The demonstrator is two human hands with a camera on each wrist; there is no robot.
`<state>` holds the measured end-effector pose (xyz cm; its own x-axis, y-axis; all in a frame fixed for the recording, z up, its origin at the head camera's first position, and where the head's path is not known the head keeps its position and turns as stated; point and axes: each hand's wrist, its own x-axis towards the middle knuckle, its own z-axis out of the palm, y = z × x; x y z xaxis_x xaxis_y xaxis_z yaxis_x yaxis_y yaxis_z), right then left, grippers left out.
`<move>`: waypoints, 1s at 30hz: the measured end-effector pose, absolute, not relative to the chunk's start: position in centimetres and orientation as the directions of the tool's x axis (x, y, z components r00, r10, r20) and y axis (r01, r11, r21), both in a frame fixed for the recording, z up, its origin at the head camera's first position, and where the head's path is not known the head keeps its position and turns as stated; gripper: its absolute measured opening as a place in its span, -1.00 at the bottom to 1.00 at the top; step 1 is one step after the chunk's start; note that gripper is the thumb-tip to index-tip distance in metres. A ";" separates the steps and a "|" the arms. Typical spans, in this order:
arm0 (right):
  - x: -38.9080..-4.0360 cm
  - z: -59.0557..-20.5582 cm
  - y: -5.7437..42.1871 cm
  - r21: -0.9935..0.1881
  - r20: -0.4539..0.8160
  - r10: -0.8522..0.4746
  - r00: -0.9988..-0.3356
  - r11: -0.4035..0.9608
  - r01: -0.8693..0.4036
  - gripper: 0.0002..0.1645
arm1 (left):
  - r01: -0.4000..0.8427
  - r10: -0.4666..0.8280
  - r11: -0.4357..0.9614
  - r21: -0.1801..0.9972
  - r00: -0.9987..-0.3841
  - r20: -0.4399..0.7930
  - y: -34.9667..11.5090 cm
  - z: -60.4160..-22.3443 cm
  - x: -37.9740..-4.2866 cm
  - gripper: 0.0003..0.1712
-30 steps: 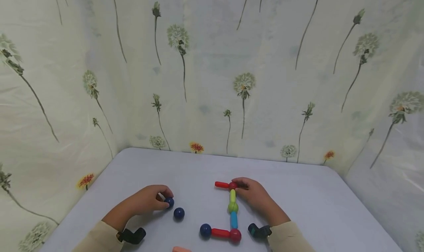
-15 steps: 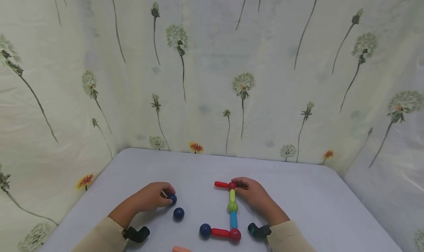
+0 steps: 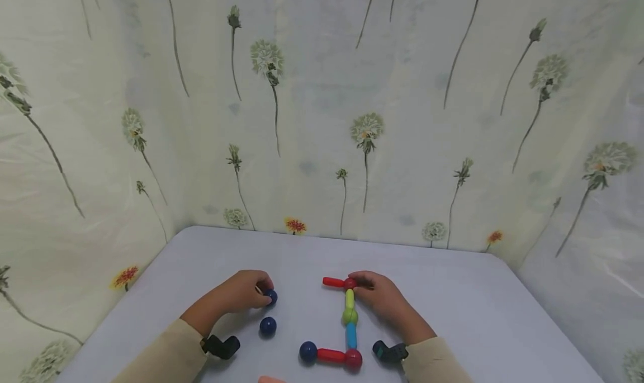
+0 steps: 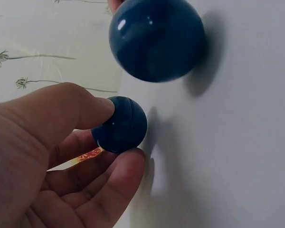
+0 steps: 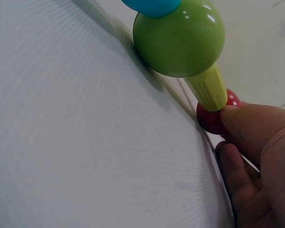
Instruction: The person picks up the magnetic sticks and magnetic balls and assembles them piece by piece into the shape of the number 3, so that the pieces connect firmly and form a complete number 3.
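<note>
Between thumb and fingers my left hand [image 3: 245, 291] pinches a dark blue ball [image 4: 126, 126], just over the table. A second blue ball [image 3: 268, 326] sits on the table nearer me. My right hand [image 3: 381, 298] grips the far red ball [image 3: 350, 283] of a joined chain of balls and rods. From that ball a red rod [image 3: 333, 282] points left and a yellow-green rod [image 5: 209, 88] runs toward me to a green ball [image 5: 180, 38]. A blue rod [image 3: 351, 336] links it to the near red ball [image 3: 354, 359], then a red rod [image 3: 331, 355] and a blue ball [image 3: 308, 352].
The white table [image 3: 453, 299] ends at a flower-printed curtain [image 3: 312, 92] behind and at the sides. An orange piece [image 3: 270, 379] shows at the bottom edge of the head view, mostly cut off.
My left hand has moved right and a little farther away, carrying the blue ball toward the chain. My right hand keeps its hold on the red ball.
</note>
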<state>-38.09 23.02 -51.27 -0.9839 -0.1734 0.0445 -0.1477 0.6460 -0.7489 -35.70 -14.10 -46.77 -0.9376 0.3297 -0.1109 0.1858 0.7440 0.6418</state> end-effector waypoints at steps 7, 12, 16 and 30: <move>-38.1 -51.1 23.0 -0.742 0.045 -0.160 -0.986 0.655 -0.140 -0.61 | 0.206 0.342 0.745 0.635 -0.935 -0.097 -12.7 -45.8 -36.8 -0.76; -38.1 -51.1 23.0 -0.750 0.044 -0.164 -0.986 0.646 -0.141 -0.61 | 0.188 0.316 0.762 0.619 -0.943 -0.102 -10.9 -45.1 -37.5 -0.75; -38.1 -51.3 23.1 -0.755 0.041 -0.168 -0.985 0.641 -0.140 -0.62 | 0.177 0.306 0.784 0.595 -0.944 -0.122 -9.4 -45.2 -38.0 -0.75; -38.1 -51.3 23.1 -0.761 0.023 -0.175 -0.984 0.635 -0.130 -0.63 | 0.105 0.264 0.757 0.645 -0.952 -0.155 -5.2 -45.8 -40.3 -0.72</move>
